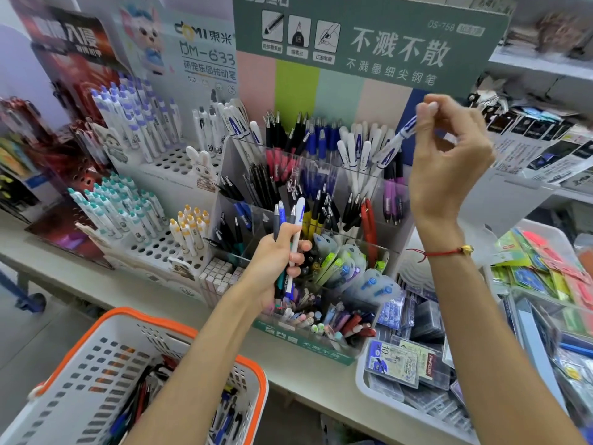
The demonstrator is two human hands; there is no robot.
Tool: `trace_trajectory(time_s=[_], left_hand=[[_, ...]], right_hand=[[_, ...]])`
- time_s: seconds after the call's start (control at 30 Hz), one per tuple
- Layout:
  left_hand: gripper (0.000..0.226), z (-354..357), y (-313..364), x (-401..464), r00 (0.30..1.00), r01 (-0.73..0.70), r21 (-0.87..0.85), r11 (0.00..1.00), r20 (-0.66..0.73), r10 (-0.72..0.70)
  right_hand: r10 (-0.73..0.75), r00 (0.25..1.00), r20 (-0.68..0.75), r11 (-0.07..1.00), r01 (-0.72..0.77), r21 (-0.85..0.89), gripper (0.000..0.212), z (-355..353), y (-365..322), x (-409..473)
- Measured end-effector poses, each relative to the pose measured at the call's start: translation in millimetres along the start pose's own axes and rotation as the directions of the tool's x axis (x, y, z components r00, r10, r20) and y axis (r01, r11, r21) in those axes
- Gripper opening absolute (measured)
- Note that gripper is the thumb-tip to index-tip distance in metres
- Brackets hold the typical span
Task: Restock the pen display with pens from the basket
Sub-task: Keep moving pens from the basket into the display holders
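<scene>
Here, the right hand [449,162] was raised over the clear acrylic pen display [378,252], thumb and forefinger pinching the top end of 1 white-and-blue pen [396,141]. The pen slanted down to the left, its lower end among the matching white pens [354,159] standing in the upper right compartment; whether the tip had reached the compartment floor could not be told.

The left hand [276,261] was held lower, in front of the display's middle tier, fingers curled round a bundle of about 4 pens [288,248], mixed blue, grey and white, points down.

The orange-rimmed white basket [134,319] sat at lower left, under the left forearm, with more loose pens [141,399] in its bottom. So the restock looked partway through.

Risks, as judged:
- The pinch was light and high on the barrel. Released while slanted, the pen could tip across the divider into the purple-and-black pens [393,200] just beside.
- The compartment looked crowded. Pushing down could wedge the pen or knock neighbours askew.
- The left bundle was mixed, so later pens could land in wrong slots.
- The bundle's loose grip hung over the open front tray [321,351]; a slipped pen would drop among those markers.
</scene>
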State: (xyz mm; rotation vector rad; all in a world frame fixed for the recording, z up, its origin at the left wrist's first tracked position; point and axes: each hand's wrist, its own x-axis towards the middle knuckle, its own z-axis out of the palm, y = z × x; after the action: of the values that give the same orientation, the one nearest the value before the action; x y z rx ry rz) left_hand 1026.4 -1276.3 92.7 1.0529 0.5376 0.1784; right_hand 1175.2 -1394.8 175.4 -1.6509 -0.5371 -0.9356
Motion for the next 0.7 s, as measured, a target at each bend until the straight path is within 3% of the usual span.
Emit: trace_trajectory(time_s=[0.1,0.2,0.33,0.47,0.53,0.6,0.63,0.7], left_hand=[[0.010,-3.3,1.5,0.2,1.000,-0.001,-0.029,1.000,0.015,0.002],[0.012,-4.9,2.8,-1.8,0.999,-0.036,-0.007,0.999,0.008,0.036],[0.026,-7.8,9.1,-7.3,0.998,-0.039,0.087,0.995,-0.049,0.044],[0.018,-9.0,11.6,-9.7,0.997,-0.072,0.108,0.992,-0.012,0.074],[0.017,-5.4,12.9,-10.7,0.996,-0.086,0.109,0.990,0.020,0.084],[0.018,-1.9,13.3,-10.6,0.995,-0.092,0.107,0.990,0.049,0.087],[0.020,-0.7,13.1,-10.9,0.994,-0.093,0.111,0.990,0.059,0.087],[0.027,-0.5,12.8,-11.2,0.993,-0.102,0.113,0.988,0.063,0.096]], right_hand=[[0.060,0.979,0.194,0.995,-0.044,-0.087,0.024,4.6,3.5,1.5],[0.068,0.960,0.271,0.984,-0.021,-0.175,0.020,9.6,12.2,-7.2],[0.005,0.963,0.270,0.931,0.094,-0.352,0.022,15.0,20.1,-20.9],[-0.045,0.976,0.214,0.975,0.089,-0.202,0.023,11.3,-6.6,-28.5],[0.050,0.904,0.425,0.998,-0.025,-0.064,0.020,9.0,-23.5,-42.7],[0.180,0.722,0.669,0.977,-0.213,-0.033,0.020,8.8,-30.4,-57.7],[0.219,0.665,0.714,0.956,-0.291,-0.023,0.019,9.1,-29.0,-62.8],[0.239,0.646,0.725,0.932,-0.362,0.015,0.017,10.3,-26.6,-65.2]])
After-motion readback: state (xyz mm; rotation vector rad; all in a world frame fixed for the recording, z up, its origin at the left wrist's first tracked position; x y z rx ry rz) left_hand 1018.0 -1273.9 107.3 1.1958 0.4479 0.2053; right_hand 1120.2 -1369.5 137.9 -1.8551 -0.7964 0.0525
